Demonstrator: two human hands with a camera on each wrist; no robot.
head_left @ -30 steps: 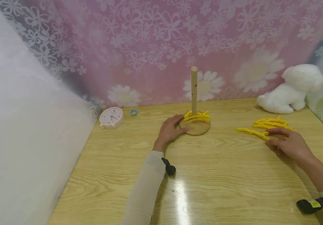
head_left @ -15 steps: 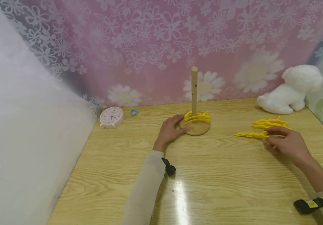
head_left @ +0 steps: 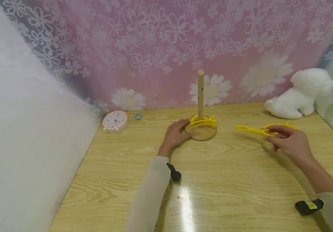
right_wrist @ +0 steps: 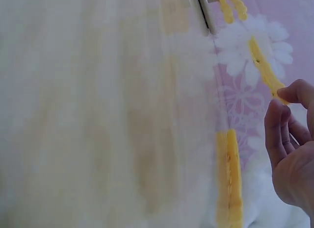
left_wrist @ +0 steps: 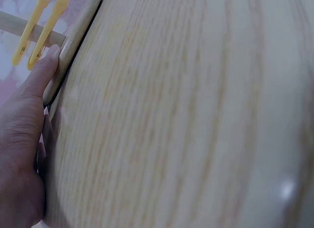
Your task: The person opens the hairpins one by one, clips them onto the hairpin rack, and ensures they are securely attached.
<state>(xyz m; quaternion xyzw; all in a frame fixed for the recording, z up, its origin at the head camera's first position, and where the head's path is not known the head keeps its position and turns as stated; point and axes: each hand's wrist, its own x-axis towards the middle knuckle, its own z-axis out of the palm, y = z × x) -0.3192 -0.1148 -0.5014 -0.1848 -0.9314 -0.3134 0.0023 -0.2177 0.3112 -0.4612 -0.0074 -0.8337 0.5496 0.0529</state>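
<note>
A wooden stand [head_left: 200, 93] rises from a round base [head_left: 205, 134] on the table. Around the foot of its post sit yellow alligator hair clips [head_left: 203, 123], lying crosswise just above the base. My left hand [head_left: 173, 133] holds the base at its left edge, the thumb [left_wrist: 46, 71] pressing on top. Between thumb and fingertips, my right hand [head_left: 295, 146] pinches one yellow hair clip [right_wrist: 265, 68] at its rear end; the long toothed end points left toward the stand. Behind that hand lie more yellow clips [head_left: 282, 125], partly hidden by the fingers.
At the back left stand a pink alarm clock [head_left: 115, 121] and a small blue ring [head_left: 138, 116]. A white plush dog [head_left: 301, 93] sits in the back right corner. A flowered pink curtain [head_left: 155, 64] hangs behind the wood-grain table [head_left: 227, 187].
The right hand has lifted the pinched clip and moved it a little left and farther back, now overlapping the other clips in the head view. The left hand stays on the base.
</note>
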